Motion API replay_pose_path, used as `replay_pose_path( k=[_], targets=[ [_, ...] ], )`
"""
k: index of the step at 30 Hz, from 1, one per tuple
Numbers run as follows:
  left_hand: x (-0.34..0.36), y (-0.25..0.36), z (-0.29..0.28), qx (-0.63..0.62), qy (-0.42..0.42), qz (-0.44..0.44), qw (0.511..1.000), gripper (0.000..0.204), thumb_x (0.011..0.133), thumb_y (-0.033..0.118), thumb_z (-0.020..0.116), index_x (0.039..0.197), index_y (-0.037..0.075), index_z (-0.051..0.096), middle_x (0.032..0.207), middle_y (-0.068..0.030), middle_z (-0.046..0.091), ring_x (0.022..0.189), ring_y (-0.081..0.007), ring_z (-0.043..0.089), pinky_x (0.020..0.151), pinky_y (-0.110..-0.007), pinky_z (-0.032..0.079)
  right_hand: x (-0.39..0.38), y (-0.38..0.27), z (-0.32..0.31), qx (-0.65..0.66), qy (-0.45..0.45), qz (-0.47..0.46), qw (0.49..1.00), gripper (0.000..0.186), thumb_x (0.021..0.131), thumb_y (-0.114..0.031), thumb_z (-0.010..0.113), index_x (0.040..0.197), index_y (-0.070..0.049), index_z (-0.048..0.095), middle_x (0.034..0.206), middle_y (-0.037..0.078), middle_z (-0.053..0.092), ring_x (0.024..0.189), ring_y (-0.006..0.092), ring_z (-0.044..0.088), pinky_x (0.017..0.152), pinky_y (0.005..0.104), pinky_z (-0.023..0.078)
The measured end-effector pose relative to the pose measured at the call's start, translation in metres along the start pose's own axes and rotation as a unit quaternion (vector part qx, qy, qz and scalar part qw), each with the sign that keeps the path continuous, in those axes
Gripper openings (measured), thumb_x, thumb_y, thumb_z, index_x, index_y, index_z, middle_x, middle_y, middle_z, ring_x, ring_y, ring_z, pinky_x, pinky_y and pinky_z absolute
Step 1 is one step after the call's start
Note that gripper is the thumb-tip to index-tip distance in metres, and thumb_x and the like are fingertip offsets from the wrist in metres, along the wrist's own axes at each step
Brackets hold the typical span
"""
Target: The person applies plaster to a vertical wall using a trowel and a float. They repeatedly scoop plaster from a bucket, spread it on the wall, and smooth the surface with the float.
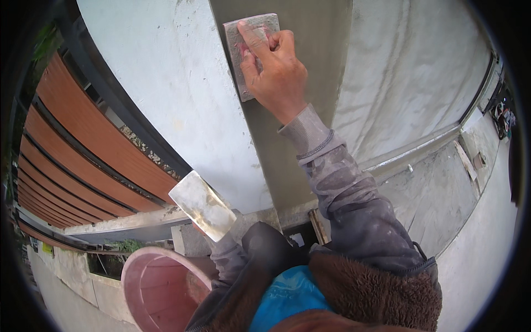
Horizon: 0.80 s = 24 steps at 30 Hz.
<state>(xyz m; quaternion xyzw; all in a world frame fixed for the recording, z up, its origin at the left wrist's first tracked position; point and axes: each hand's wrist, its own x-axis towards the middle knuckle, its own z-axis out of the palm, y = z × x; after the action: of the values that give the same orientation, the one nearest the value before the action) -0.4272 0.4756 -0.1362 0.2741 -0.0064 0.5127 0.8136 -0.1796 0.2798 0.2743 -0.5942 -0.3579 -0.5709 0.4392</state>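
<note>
My right hand [276, 69] is raised against a white wall column [182, 94] and presses a grey rectangular float [247, 39] flat on a strip of wet grey plaster [301, 144] along the column's corner. My fingers are spread over the float's back. Low at the centre left, a flat steel trowel blade [202, 205] smeared with plaster points up and to the left. It comes out of my left sleeve [227, 257]; the left hand itself is hidden behind the blade and cuff.
A pink plastic bucket [157, 288] stands below the trowel at the lower left. Brown horizontal slats [83, 144] in a dark frame run along the left. A concrete ledge [431, 188] with scraps of wood lies at the right.
</note>
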Motion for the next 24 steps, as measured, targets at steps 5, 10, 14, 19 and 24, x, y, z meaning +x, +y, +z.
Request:
replay_pose_path(
  k=[5,10,14,19,24],
  targets=[
    [-0.013,-0.008,0.052,0.025,-0.163,-0.005,0.986,0.058,0.105,0.034,0.051,0.158,0.014,0.035,0.157,-0.0109,0.042,0.143,-0.0258,0.042,0.120,-0.042,0.038,0.005,0.004,0.007,-0.049,0.002,-0.026,0.998,0.059,0.078,-0.012,0.073,0.133,-0.033,0.070,0.095,0.004,0.051,0.067,0.0161,0.060,0.051,0.0322,0.055],
    [-0.008,0.018,0.081,-0.184,-0.357,-0.034,0.915,0.057,0.108,0.028,0.045,0.160,0.014,0.030,0.158,-0.0114,0.040,0.145,-0.0270,0.041,0.122,-0.042,0.034,-0.073,-0.016,-0.003,-0.055,-0.099,0.029,0.993,0.060,0.077,-0.013,0.075,0.132,-0.035,0.070,0.099,0.004,0.054,0.071,0.0165,0.065,0.052,0.0312,0.056],
    [-0.006,0.001,0.091,-0.292,-0.323,-0.081,0.897,0.058,0.107,0.033,0.047,0.160,0.014,0.032,0.160,-0.0113,0.039,0.145,-0.0280,0.040,0.123,-0.044,0.033,-0.158,0.011,-0.024,-0.043,-0.120,0.057,0.990,0.055,0.080,-0.013,0.075,0.131,-0.033,0.071,0.103,0.003,0.055,0.072,0.0144,0.066,0.052,0.0294,0.056],
    [-0.008,-0.003,0.078,-0.348,-0.284,-0.101,0.888,0.061,0.105,0.037,0.051,0.159,0.013,0.036,0.161,-0.0118,0.038,0.146,-0.0307,0.039,0.123,-0.047,0.032,-0.054,0.002,-0.015,-0.016,0.016,0.027,0.999,0.050,0.082,-0.015,0.075,0.129,-0.034,0.073,0.103,0.002,0.054,0.066,0.0123,0.061,0.050,0.0274,0.055],
    [0.001,-0.007,0.047,-0.394,-0.289,-0.143,0.861,0.060,0.103,0.034,0.051,0.158,0.012,0.038,0.160,-0.0127,0.040,0.147,-0.0337,0.038,0.123,-0.048,0.032,-0.030,0.002,0.019,-0.039,0.044,-0.055,0.997,0.051,0.079,-0.014,0.076,0.126,-0.035,0.074,0.102,0.002,0.054,0.066,0.0138,0.061,0.050,0.0287,0.054]
  ],
)
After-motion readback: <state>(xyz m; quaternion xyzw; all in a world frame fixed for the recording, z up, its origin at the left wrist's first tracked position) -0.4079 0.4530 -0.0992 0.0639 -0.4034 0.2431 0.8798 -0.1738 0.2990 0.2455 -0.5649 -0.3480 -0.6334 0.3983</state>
